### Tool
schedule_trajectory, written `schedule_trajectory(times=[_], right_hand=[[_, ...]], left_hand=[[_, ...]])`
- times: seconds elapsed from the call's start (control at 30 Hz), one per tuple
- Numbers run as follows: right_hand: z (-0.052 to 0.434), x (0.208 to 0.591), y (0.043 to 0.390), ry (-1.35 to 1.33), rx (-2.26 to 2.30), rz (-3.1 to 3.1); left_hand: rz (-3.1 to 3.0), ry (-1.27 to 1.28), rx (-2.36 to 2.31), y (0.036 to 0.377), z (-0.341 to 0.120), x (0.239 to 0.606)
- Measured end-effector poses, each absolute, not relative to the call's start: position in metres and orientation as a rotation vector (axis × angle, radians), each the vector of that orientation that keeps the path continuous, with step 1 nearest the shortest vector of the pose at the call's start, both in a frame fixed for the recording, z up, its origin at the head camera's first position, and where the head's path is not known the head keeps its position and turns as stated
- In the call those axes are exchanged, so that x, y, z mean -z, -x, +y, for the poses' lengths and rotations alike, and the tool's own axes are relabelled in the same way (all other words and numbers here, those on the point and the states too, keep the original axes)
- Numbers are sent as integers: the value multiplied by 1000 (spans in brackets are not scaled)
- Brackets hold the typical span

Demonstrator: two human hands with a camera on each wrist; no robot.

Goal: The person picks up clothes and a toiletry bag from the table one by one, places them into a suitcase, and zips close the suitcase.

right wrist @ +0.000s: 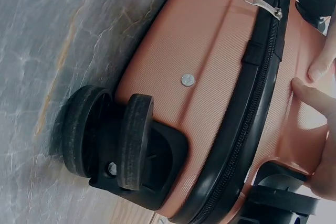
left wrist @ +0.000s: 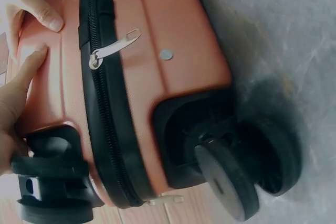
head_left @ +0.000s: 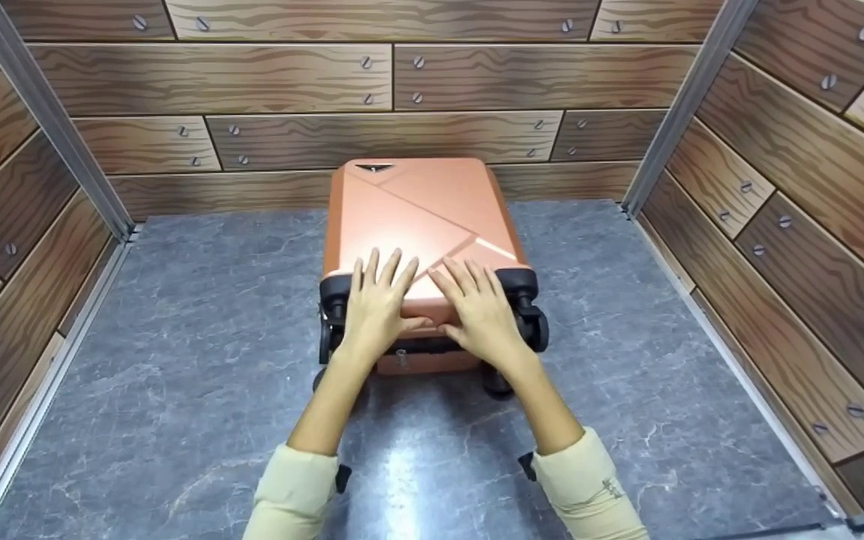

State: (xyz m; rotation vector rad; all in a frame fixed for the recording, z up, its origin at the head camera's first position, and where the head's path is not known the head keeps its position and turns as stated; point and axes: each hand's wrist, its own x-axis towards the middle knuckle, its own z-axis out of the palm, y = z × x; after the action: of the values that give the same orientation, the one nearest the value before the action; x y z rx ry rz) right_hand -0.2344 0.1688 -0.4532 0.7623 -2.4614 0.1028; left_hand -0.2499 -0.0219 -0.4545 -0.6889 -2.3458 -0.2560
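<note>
An orange hard-shell suitcase (head_left: 417,210) lies flat on the floor, its wheeled end toward me. On its near top edge rests my left hand (head_left: 378,307), fingers straight and spread over the lid, thumb down the end face. My right hand (head_left: 481,311) lies beside it in the same way, and the two thumbs point at each other. A black zipper band runs round the middle of the case, with a metal zipper pull (left wrist: 118,48) in the left wrist view. Black double wheels (right wrist: 107,137) sit at the corners.
Grey marbled flooring (head_left: 199,337) surrounds the suitcase. Wood-patterned walls (head_left: 289,75) stand at the back and on both sides, with metal posts (head_left: 672,105) in the back corners. The far end of the suitcase is close to the back wall.
</note>
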Motion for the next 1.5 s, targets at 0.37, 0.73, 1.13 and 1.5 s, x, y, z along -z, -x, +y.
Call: schedule_trajectory(times=[0.37,0.73,1.13,1.5], right_hand=[[168,455,237,-777,-107,-2423],[169,455,235,-768,-124,-2442],[167,455,235,-759,-149,-2448],[167,456,235,-766,-155,-2432]], left_hand=[[-1942,838,698,214,-24,471],[-2063,886,1188,185,-39,526],[-2403,111,2026,180,-38,541],[-2155,34,2593,186,-32,540]])
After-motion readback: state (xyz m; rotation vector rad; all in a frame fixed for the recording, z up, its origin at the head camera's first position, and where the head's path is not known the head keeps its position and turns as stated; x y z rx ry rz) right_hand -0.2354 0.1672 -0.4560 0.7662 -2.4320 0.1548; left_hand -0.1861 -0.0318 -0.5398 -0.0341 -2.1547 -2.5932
